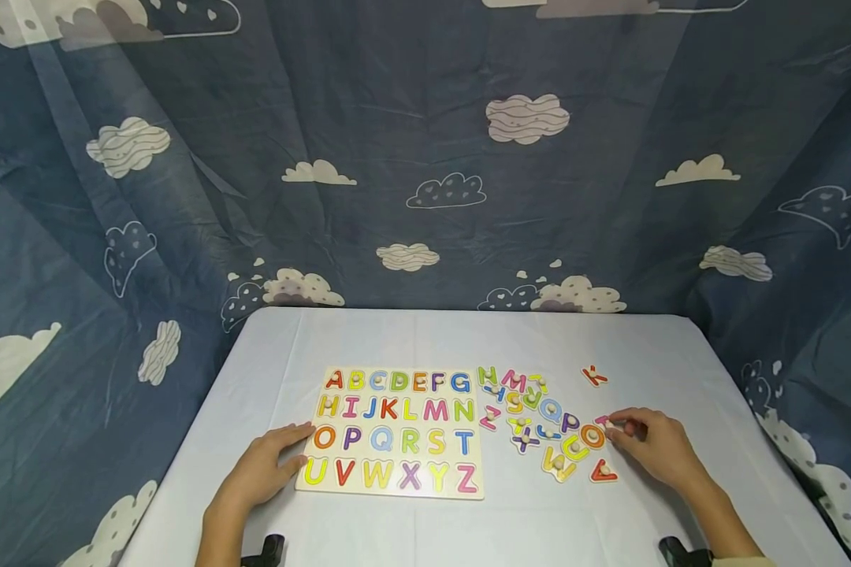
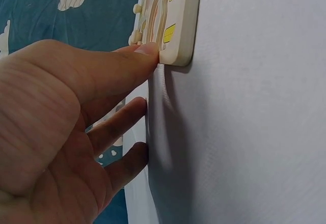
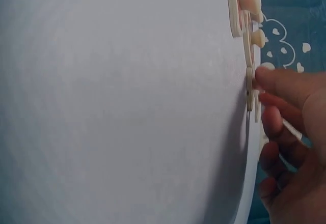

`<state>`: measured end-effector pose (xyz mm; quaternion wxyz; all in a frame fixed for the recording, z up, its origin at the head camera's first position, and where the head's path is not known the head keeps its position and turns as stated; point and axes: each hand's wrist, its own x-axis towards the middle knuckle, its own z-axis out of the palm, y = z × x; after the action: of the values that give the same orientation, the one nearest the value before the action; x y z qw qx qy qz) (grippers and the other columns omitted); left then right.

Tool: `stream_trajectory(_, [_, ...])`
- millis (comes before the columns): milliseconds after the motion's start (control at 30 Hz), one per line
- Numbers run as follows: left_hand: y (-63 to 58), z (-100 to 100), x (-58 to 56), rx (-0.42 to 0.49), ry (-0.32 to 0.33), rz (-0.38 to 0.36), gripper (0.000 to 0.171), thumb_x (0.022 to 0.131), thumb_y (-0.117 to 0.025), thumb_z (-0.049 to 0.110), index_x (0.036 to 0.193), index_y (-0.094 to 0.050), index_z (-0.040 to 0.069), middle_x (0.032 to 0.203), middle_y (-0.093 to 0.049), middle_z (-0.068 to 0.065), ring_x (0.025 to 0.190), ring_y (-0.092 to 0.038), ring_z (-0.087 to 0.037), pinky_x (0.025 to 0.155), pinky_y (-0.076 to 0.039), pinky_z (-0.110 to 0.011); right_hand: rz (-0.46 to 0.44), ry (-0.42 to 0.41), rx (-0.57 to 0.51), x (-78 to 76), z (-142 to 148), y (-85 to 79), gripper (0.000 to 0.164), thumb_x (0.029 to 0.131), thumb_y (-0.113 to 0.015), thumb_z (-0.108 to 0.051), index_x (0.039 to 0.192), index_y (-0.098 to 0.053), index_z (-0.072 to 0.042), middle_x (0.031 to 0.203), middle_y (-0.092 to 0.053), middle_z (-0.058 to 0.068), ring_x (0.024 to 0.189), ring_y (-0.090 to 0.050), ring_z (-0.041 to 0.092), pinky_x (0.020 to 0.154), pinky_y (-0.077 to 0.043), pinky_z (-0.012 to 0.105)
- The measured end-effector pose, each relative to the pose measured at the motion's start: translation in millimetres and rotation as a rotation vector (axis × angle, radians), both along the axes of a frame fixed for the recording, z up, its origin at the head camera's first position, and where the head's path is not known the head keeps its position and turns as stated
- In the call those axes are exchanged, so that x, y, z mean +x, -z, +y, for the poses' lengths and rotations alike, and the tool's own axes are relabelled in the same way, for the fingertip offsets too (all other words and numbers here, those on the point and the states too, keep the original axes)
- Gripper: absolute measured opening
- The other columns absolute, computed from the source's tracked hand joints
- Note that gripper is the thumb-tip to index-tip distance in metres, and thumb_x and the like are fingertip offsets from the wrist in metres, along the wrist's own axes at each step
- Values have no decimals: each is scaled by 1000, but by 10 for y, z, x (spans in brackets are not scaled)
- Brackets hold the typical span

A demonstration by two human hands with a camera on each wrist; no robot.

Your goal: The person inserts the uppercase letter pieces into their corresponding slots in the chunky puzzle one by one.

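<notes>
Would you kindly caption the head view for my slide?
Left hand touching alphabet board, right hand pinching a pink letter.

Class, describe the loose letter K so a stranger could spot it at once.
On the white table, find the alphabet board, then the loose letters scattered to its right. Farther back than the right hand lies the red-orange K, set well apart from the cluster.

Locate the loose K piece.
Head view, right side: the loose K lies by itself, right of the letter board, beyond and left of the right hand.
</notes>
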<state>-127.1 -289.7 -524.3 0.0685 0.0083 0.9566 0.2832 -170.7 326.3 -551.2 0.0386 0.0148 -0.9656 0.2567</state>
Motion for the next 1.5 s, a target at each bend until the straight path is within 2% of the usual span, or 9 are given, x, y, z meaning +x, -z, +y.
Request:
stream_trajectory(233, [-12, 0, 14, -7, 8, -5, 53, 92, -76, 14, 144, -63, 15, 150, -59, -12, 144, -47, -42, 116, -34, -68, 33, 69, 4, -11, -7, 34, 30, 85, -85, -31, 97, -76, -5, 75, -55, 0, 76, -49, 19, 59, -34, 24])
stream_trajectory(367, [-13, -1, 18, -8, 11, -2, 53, 92, -75, 14, 144, -62, 15, 151, -58, -12, 144, -47, -42, 116, -34, -69, 71, 71, 23, -26, -22, 55, 24, 84, -86, -26, 91, -77, -5, 73, -55, 0, 73, -48, 18, 59, -34, 24])
stream_trajectory(600, [0, -12, 13, -7, 24, 8, 53, 94, -74, 15, 145, -62, 15, 152, -58, -9, 145, -47, -41, 116, -34, -68, 169, 73, 33, -73, -61, 54, 21, 85, -84, -16, 99, -78, -2, 74, -55, 1, 75, -46, 21, 62, -33, 28])
stream_trajectory(800, [12, -14, 19, 2, 14, 2, 53, 94, -74, 15, 145, -61, 16, 152, -57, -9, 145, -46, -41, 117, -34, -67, 214, 41, 6, -113, -183, -43, 22, 86, -81, -10, 107, -78, -3, 78, -61, 1, 79, -48, 20, 63, -37, 28])
stream_trajectory(967, [15, -18, 13, 6, 10, -3, 53, 93, -74, 15, 145, -61, 17, 152, -57, -10, 145, -46, -42, 117, -34, -68, 202, -22, -32, -160, -409, -169, 21, 88, -78, -6, 109, -79, -6, 83, -65, 0, 85, -52, 21, 68, -41, 31])
stream_trajectory(1067, [21, -31, 1, 8, 10, -3, 54, 93, -74, 15, 145, -61, 17, 152, -57, -10, 146, -45, -42, 117, -34, -68, 184, -57, -39, -207, -589, -229, 21, 90, -77, -8, 111, -78, -8, 85, -66, 0, 88, -54, 23, 73, -46, 36])
stream_trajectory(1167, [25, -43, -9, 11, 7, -4, 54, 94, -74, 16, 146, -61, 17, 152, -57, -11, 146, -45, -42, 117, -34, -68, 178, -101, -54, -275, -796, -269, 19, 92, -76, -11, 111, -79, -9, 84, -65, -2, 88, -54, 22, 76, -46, 37])
stream_trajectory(1500, [10, -34, -11, 28, 13, -8, 53, 93, -74, 14, 145, -61, 15, 152, -58, -10, 146, -44, -42, 118, -33, -68, 160, -245, -151, -446, -1664, -328, 15, 93, -78, -18, 107, -81, -13, 91, -71, -5, 86, -54, 19, 71, -43, 30])
